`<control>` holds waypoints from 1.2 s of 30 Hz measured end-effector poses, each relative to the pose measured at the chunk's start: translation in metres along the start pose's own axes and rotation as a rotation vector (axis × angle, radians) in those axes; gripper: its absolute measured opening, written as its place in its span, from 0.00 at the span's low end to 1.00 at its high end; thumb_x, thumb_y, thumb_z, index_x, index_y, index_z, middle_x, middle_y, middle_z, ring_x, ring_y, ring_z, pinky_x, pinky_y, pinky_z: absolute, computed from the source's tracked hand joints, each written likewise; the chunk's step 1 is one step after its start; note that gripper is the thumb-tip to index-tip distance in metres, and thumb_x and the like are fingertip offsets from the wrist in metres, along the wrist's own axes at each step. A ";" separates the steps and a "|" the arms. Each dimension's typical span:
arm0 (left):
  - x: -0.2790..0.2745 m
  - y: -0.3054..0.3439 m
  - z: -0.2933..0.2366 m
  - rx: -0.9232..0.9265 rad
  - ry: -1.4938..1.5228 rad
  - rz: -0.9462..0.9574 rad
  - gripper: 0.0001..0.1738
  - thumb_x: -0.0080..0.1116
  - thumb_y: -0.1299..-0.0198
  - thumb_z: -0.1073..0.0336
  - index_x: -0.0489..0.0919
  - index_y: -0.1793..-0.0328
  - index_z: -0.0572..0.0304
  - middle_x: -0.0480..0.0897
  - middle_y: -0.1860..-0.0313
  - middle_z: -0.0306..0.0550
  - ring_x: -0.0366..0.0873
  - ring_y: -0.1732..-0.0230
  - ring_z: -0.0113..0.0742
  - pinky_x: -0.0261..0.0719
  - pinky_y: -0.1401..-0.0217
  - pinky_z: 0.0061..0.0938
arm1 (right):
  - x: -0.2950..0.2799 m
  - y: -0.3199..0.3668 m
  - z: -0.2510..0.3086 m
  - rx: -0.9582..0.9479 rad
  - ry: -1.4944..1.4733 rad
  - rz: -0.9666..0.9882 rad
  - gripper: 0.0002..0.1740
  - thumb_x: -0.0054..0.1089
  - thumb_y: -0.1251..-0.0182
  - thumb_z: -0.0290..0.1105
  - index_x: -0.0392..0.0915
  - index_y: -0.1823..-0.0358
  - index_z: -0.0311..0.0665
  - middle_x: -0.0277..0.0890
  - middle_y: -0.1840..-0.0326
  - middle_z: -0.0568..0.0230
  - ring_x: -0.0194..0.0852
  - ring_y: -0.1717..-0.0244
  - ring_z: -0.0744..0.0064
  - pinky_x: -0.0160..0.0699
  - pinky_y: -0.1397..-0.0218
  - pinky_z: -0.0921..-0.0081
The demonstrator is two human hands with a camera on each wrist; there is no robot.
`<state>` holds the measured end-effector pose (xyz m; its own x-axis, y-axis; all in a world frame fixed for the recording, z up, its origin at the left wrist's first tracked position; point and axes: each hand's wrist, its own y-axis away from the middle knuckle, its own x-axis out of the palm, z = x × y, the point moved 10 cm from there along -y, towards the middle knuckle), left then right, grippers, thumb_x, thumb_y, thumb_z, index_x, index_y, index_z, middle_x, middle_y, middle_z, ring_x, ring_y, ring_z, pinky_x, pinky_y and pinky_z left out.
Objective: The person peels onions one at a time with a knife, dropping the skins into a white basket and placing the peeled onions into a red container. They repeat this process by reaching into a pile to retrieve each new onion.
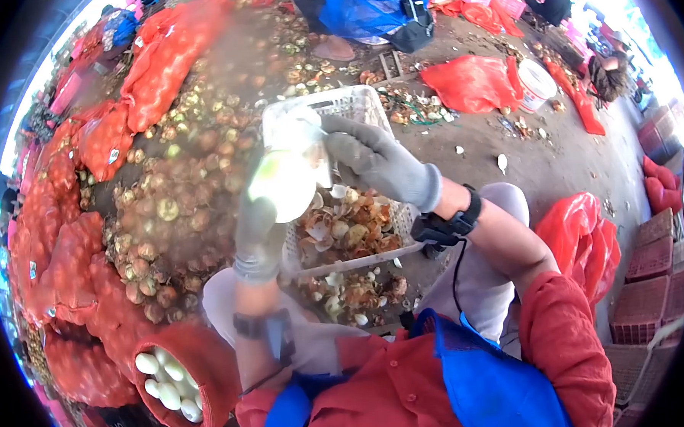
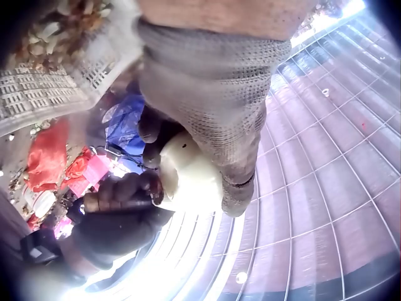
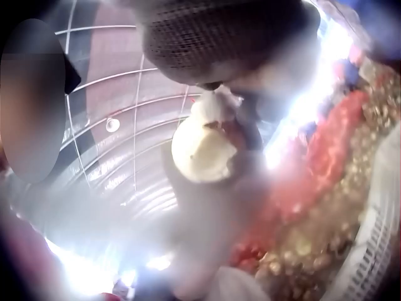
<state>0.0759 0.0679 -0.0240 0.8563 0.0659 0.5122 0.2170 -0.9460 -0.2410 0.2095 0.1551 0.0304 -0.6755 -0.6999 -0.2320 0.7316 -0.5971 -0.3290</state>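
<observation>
My gloved left hand [image 1: 257, 225] grips a peeled white onion [image 1: 284, 189], which looks washed out by glare in the head view. In the left wrist view, the onion [image 2: 191, 175] sits between thumb and fingers. My gloved right hand [image 1: 370, 155] comes in from the other side, its fingers curled round the brown handle of a small knife [image 2: 93, 202]. Its blade side points at the onion, and the fingertips are right at the onion's edge. Both hands are above a white plastic basket [image 1: 352, 263] with onion skins and scraps inside.
Many unpeeled onions [image 1: 174, 209] lie on the ground at the left, beside full red mesh bags [image 1: 62, 264]. A red container [image 1: 216, 379] of peeled onions stands by my left leg. At the right are a red bag [image 1: 580, 237], stacked crates [image 1: 644, 307] and a white bucket [image 1: 535, 87].
</observation>
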 end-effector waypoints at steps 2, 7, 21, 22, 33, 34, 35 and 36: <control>-0.011 0.002 0.003 -0.030 -0.014 -0.033 0.55 0.78 0.47 0.47 0.62 0.19 0.68 0.77 0.32 0.52 0.76 0.31 0.42 0.77 0.29 0.37 | -0.002 0.001 -0.001 0.014 0.106 0.022 0.26 0.59 0.21 0.39 0.71 0.31 0.29 0.79 0.58 0.64 0.75 0.56 0.80 0.77 0.55 0.74; 0.001 -0.013 0.008 0.060 0.040 -0.024 0.56 0.80 0.45 0.56 0.58 0.18 0.67 0.77 0.34 0.48 0.76 0.33 0.38 0.76 0.30 0.34 | -0.011 -0.002 -0.001 0.068 0.041 -0.039 0.23 0.63 0.28 0.27 0.72 0.34 0.29 0.80 0.52 0.73 0.73 0.53 0.85 0.76 0.50 0.81; 0.015 -0.005 0.006 0.147 0.004 -0.027 0.45 0.74 0.43 0.51 0.68 0.23 0.62 0.80 0.35 0.48 0.81 0.38 0.40 0.81 0.34 0.39 | -0.050 -0.016 0.029 -0.121 0.808 -0.302 0.13 0.67 0.36 0.35 0.77 0.55 0.39 0.82 0.66 0.53 0.84 0.61 0.47 0.80 0.58 0.55; 0.013 -0.003 0.005 0.169 0.032 -0.001 0.49 0.76 0.44 0.48 0.67 0.22 0.62 0.80 0.33 0.48 0.81 0.36 0.41 0.79 0.31 0.41 | -0.063 -0.020 0.013 -0.105 0.751 -0.291 0.12 0.65 0.34 0.36 0.78 0.54 0.40 0.82 0.63 0.52 0.85 0.59 0.47 0.81 0.56 0.55; 0.019 -0.003 -0.036 0.546 -1.084 -0.189 0.59 0.89 0.62 0.66 0.63 0.24 0.62 0.73 0.36 0.52 0.78 0.38 0.40 0.81 0.36 0.31 | -0.020 0.019 0.020 0.010 0.230 -0.018 0.51 0.77 0.36 0.48 0.57 0.19 0.34 0.79 0.39 0.42 0.84 0.44 0.60 0.82 0.42 0.66; 0.029 -0.003 -0.037 0.527 -1.152 -0.148 0.58 0.89 0.61 0.67 0.63 0.24 0.61 0.73 0.36 0.52 0.78 0.38 0.40 0.81 0.36 0.31 | -0.009 0.021 0.016 -0.002 0.308 -0.001 0.57 0.79 0.39 0.48 0.50 0.17 0.36 0.80 0.42 0.40 0.85 0.47 0.56 0.83 0.44 0.65; 0.037 -0.003 -0.036 0.509 -1.220 -0.109 0.57 0.89 0.61 0.67 0.64 0.25 0.60 0.74 0.36 0.52 0.78 0.39 0.40 0.81 0.36 0.30 | -0.006 0.022 0.010 0.088 0.333 0.016 0.53 0.79 0.40 0.46 0.56 0.19 0.36 0.82 0.45 0.44 0.86 0.50 0.55 0.83 0.47 0.66; 0.036 -0.002 -0.035 0.517 -1.212 -0.109 0.56 0.88 0.60 0.67 0.64 0.26 0.60 0.74 0.37 0.51 0.78 0.39 0.40 0.81 0.36 0.31 | -0.008 0.019 0.004 0.114 0.365 0.042 0.51 0.79 0.40 0.45 0.59 0.21 0.35 0.82 0.45 0.46 0.86 0.52 0.55 0.83 0.49 0.66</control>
<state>0.0899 0.0609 0.0236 0.6388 0.6292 -0.4427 0.2319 -0.7061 -0.6691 0.2291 0.1480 0.0300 -0.6177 -0.5518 -0.5603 0.7512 -0.6248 -0.2129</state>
